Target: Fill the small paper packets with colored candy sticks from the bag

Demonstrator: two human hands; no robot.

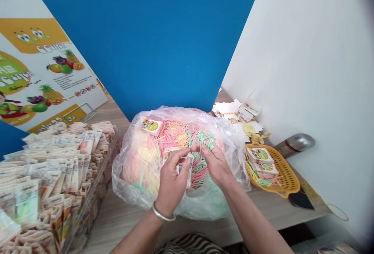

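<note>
A large clear plastic bag (pixel 125 172) lies open on the table, full of thin pink, yellow and green sticks (pixel 172 133). My left hand (pixel 174 176) is over the bag, its fingers closed on a small printed packet (pixel 189 170) with a clear front. Close beside it, my right hand (pixel 217 164) has thumb and fingers pinched together above the sticks. Whatever sits between those fingertips is too small to make out. On top of the sticks, at the bag's upper left, rests a small stack of printed packets (pixel 152 126).
At the left, a clear bin (pixel 90 191) holds many filled packets. A yellow basket (pixel 288 168) with packets and sticks stands at the right, by a steel flask (pixel 298 145) and a dark flat object (pixel 300 200). Loose cards (pixel 236 112) lie behind. A blue panel (pixel 152 43) rises at the back.
</note>
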